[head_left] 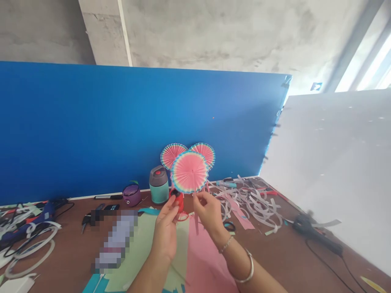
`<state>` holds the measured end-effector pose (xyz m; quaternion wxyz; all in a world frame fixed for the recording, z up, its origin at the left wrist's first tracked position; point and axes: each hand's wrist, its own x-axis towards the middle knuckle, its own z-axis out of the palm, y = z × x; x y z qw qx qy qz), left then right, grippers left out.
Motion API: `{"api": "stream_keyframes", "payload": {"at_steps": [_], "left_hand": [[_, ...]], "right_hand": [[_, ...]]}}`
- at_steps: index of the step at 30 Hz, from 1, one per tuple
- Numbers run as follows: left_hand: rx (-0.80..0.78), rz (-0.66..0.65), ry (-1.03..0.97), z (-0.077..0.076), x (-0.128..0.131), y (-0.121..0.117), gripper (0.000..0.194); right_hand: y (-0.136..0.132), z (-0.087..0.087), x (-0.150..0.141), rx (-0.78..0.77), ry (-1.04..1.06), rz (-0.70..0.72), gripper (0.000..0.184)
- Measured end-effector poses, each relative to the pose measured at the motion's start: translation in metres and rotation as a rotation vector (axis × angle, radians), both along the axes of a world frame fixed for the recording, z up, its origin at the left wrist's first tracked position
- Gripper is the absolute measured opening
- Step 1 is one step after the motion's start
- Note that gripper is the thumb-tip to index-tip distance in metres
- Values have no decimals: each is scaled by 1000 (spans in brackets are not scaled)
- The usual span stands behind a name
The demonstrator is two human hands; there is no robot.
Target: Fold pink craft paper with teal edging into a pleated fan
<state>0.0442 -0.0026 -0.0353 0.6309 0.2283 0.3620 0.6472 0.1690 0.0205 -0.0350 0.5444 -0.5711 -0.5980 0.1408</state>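
A round pleated pink paper fan [190,173] with a rainbow-coloured edge is upright before me, its stick pinched in the fingers of my right hand [209,211]. My left hand [166,230] is raised below and to the left of the fan, palm turned inward, fingers apart and nothing visible in them. Just beyond its fingertips stands a red object [181,202] with a dark top, partly hidden. Two similar fans [172,156] lean behind the held one, close to the blue panel. Pink paper [204,260] and pale green paper [140,252] lie under my hands.
A teal flask [159,189] and a purple round container [131,195] stand at the back. Curled white paper strips [259,203] are heaped to the right, near a dark glue-gun-like tool [317,236] with a cord. Cables and strips [27,244] clutter the left. A blue panel [122,122] closes the back.
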Motion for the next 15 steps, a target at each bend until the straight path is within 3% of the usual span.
{"api": "stream_keyframes", "payload": {"at_steps": [6, 15], "left_hand": [[-51, 103, -42, 4, -8, 3, 32], [-41, 124, -56, 5, -13, 6, 35]], "right_hand": [[56, -2, 16, 66, -125, -182, 26], [98, -4, -15, 46, -207, -189, 21]]}}
